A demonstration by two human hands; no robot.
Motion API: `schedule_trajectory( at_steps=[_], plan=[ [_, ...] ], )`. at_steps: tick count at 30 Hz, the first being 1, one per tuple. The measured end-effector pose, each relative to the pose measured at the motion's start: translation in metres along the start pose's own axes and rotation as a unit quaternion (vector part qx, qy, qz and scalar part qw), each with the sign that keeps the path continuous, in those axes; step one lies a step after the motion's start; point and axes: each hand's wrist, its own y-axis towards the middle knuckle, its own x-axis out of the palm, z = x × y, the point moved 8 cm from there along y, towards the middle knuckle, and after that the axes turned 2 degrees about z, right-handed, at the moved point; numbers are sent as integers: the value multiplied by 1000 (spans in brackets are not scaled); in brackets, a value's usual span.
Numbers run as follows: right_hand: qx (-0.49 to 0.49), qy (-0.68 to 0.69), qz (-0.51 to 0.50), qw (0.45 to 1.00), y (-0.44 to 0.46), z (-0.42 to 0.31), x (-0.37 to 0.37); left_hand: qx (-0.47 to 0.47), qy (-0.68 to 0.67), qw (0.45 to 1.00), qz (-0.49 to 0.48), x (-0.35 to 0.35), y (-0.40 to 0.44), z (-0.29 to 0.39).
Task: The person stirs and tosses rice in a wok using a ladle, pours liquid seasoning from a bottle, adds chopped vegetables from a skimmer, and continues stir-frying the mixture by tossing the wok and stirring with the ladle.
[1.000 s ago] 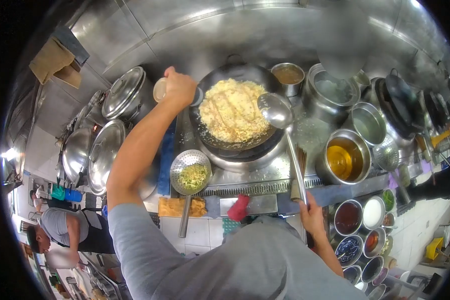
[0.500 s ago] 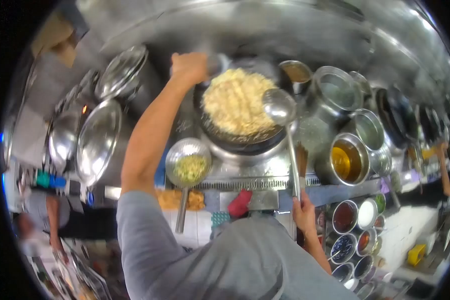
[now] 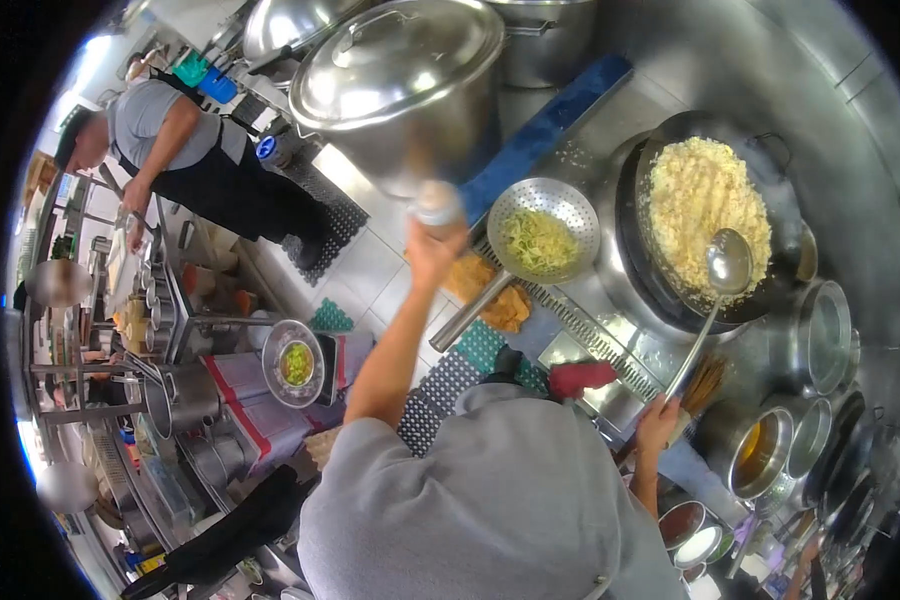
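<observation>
My left hand (image 3: 433, 258) is closed around a small shaker-like container (image 3: 437, 205), pale on top and blurred by motion. It is held out to the left of the strainer, well away from the wok. In my right hand (image 3: 657, 424) is the long handle of a metal ladle (image 3: 729, 262), whose bowl rests against fried rice (image 3: 700, 200) in the black wok (image 3: 628, 215). Shredded pale green vegetable (image 3: 540, 242) lies in a perforated strainer (image 3: 578, 205), set between the wok and my left arm.
A large lidded pot (image 3: 400, 110) stands beyond my left hand. To the right of the ladle are a bamboo brush (image 3: 707, 385) and a pot of yellow oil (image 3: 735, 455). A red cloth (image 3: 580, 378) lies at the stove edge. A co-worker (image 3: 185, 150) stands at far left.
My left hand has moved from above the wok's far left edge out to the left, carrying the container. The camera view has turned left. My right hand keeps the ladle at the rice.
</observation>
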Motion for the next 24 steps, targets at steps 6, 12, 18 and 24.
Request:
schedule_trajectory(
  at_steps=[6, 12, 18, 24],
  plan=[
    [-45, -22, 35, 998, 1, -22, -31, 58, 176, 972, 141, -61, 66, -163],
    [17, 22, 76, 997, -13, -55, -66, -250, 145, 918, -273, -46, -60, -151],
    [46, 68, 92, 992, -11, -57, -52, -494, -333, 637, -489, 41, -162, -103],
    [54, 81, 140, 985, -17, -69, -81, -403, -241, 795, -384, 27, -151, 53]
  ],
)
